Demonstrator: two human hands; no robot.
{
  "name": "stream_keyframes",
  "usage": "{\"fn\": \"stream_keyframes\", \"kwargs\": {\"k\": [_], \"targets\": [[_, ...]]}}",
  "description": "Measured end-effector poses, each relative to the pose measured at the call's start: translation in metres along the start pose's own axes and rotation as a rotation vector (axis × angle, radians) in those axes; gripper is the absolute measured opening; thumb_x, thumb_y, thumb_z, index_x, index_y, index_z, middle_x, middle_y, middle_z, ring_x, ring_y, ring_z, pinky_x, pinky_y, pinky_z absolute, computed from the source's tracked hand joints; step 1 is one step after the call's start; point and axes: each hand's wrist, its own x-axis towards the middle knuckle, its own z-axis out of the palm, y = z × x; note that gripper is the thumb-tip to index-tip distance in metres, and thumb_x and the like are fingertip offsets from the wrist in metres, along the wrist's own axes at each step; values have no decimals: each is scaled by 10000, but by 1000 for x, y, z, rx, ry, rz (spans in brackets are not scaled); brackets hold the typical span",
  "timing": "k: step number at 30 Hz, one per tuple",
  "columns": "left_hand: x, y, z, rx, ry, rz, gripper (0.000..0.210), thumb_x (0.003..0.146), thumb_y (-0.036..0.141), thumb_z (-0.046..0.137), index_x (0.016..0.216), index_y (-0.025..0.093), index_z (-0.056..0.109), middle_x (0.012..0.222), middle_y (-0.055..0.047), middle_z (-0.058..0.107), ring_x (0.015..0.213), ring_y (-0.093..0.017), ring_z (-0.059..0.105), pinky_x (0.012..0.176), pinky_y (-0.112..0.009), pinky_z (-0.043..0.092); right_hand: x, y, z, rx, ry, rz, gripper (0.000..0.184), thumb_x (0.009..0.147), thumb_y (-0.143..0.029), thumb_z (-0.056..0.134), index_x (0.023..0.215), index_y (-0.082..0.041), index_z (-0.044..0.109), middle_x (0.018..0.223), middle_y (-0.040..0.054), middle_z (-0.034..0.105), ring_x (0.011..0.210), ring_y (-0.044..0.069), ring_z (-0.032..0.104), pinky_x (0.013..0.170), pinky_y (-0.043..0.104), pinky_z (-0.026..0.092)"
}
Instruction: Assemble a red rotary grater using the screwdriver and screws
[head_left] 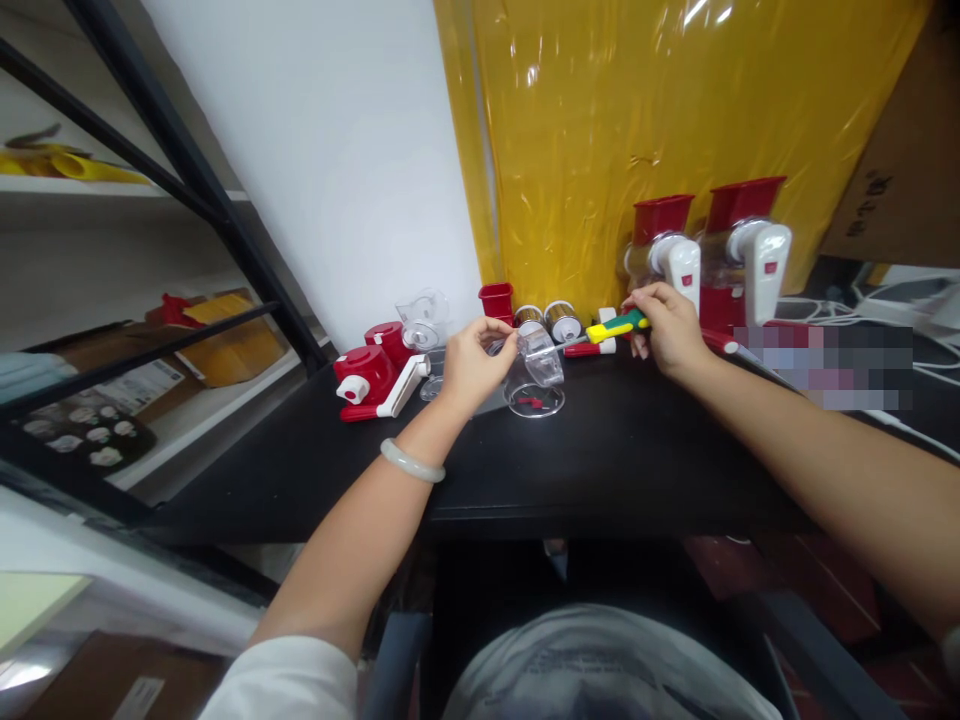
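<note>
My right hand (664, 325) grips a screwdriver (619, 326) by its green and yellow handle, the shaft pointing left. Its tip meets a clear plastic part (543, 358), though the exact contact is too small to make out. My left hand (480, 362), fingers pinched, steadies that part from the left side. Just below, a clear round plastic rim (534, 412) rests on the black table, with small red pieces (534, 402) showing inside it. Whether the rim belongs to the held part cannot be told.
Red housings (367, 372) with a white crank stand at the left. Behind my hands are a red hopper (496, 300) and metal drums (562, 320). Two assembled red and white rotary graters (765, 260) stand right, near white cables (825, 310). The black table (600, 460) has a front edge.
</note>
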Motion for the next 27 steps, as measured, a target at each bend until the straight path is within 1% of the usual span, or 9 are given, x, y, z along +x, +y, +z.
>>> {"fn": "stream_keyframes", "kwargs": {"k": [2,4,7,10,13,18,27], "targets": [[0,0,0,-2,9,2,60,821,148,681,858,180,645,871,-55,726,838,-184,701,832,-341,576,0,0,0,2,-4,7,247,819,-469,601,717,-252,542,474,-40,469,295,99,380,252,246,269],[0,1,0,3,15,-2,61,818,147,683,852,180,645,867,-53,724,834,-183,701,829,-342,577,1,1,0,19,-14,3,242,819,-469,590,717,-253,549,499,-30,489,311,105,399,260,253,291],[0,2,0,5,7,-13,64,821,153,686,859,182,645,879,-55,725,845,-182,700,833,-340,577,1,2,-1,53,-38,0,169,807,-395,577,725,-248,555,629,-1,566,369,114,455,293,275,343],[0,1,0,0,3,-6,69,826,164,689,876,185,647,894,-58,726,859,-184,700,838,-341,575,2,5,-4,86,-64,-10,67,784,-298,541,757,-245,571,702,13,588,430,128,497,338,289,384],[0,0,0,-6,15,10,74,823,176,697,879,183,649,882,-56,725,845,-185,702,822,-339,575,2,7,-6,114,-81,-29,84,739,-236,516,781,-240,588,738,17,588,467,135,519,363,292,402],[1,-1,1,-2,20,12,75,811,156,700,867,180,656,874,-55,727,837,-188,703,812,-337,575,4,10,-7,110,-76,-30,132,694,-201,502,779,-237,595,745,20,596,473,135,516,364,287,405],[0,-5,1,-11,12,23,76,823,165,696,894,179,673,897,-62,732,849,-193,703,830,-354,576,5,8,-5,100,-48,-24,99,689,-198,520,736,-244,594,672,10,582,420,128,486,338,278,359]]}}
